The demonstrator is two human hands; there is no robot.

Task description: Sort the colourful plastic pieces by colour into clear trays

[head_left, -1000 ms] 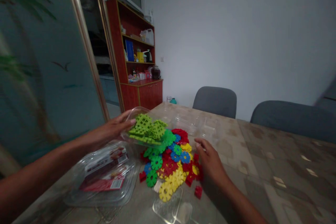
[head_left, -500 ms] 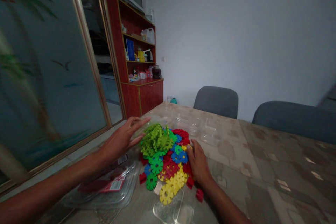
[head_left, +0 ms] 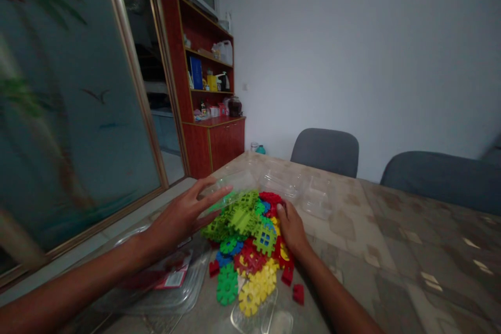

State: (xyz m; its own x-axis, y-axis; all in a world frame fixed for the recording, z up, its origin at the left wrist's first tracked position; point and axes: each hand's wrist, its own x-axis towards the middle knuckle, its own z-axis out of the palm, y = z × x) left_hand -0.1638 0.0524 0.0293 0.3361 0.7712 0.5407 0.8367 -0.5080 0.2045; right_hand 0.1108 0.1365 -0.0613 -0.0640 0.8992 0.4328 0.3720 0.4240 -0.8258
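Note:
My left hand (head_left: 190, 209) is at the left of a heap of plastic building pieces, gripping a clear plastic container (head_left: 242, 181) that is tilted at the heap's back. Light green square lattice pieces (head_left: 243, 219) lie spread over the top. Below them are dark green flower-shaped discs (head_left: 227, 284), yellow discs (head_left: 258, 284), red pieces (head_left: 250, 258) and some blue ones. My right hand (head_left: 291, 227) rests cupped against the heap's right side, its fingers bent but apart and partly hidden. Two small red pieces (head_left: 298, 294) lie by my right forearm.
Clear plastic trays (head_left: 319, 198) stand behind the heap. Under my left forearm lies a clear lid with a label (head_left: 176, 276). Grey chairs (head_left: 324, 151) stand beyond the table (head_left: 391, 271). A red-brown cabinet (head_left: 223, 146) is at the back left.
The light green pieces, bunched upright before, have slumped and spread forward over the heap. The clear container now shows above them by my left hand. My right hand has shifted slightly.

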